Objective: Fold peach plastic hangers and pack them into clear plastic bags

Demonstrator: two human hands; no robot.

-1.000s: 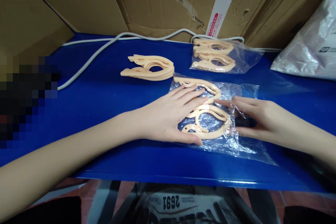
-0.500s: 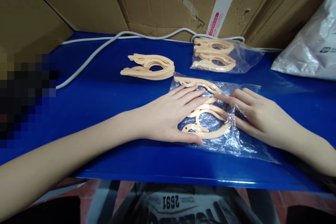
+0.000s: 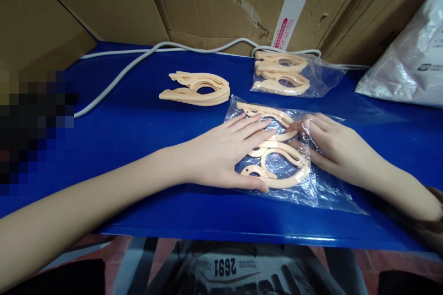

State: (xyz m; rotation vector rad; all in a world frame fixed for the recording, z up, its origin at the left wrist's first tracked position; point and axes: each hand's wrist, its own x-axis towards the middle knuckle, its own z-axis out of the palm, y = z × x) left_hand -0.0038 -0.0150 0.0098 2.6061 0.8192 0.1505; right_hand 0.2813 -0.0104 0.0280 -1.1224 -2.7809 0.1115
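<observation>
Under my left hand (image 3: pixel 224 152) is a clear plastic bag (image 3: pixel 332 196) holding beige plastic folding hangers (image 3: pixel 294 179). My left hand lies flat over the bag's left part, fingers stretched out and partly covering the hangers. My right hand (image 3: pixel 332 145) is at the bag's right side, its fingers reaching in under the film. Its fingertips are closed about the right end of a hanger, though the glossy film blurs the exact contact. Behind my left hand lies a loose stack of folded beige hangers (image 3: pixel 214 97).
Farther back sits another clear bag (image 3: pixel 327 73) with folded hangers inside. A white cable (image 3: pixel 117 78) runs along the back of the blue table (image 3: pixel 138 212), before cardboard boxes (image 3: pixel 207 4). At the right stands a white plastic bag (image 3: pixel 404 64).
The hangers in the near bag have shifted slightly to the right and toward me at their right ends. My right fingers have bent more; my left hand has stayed nearly still.
</observation>
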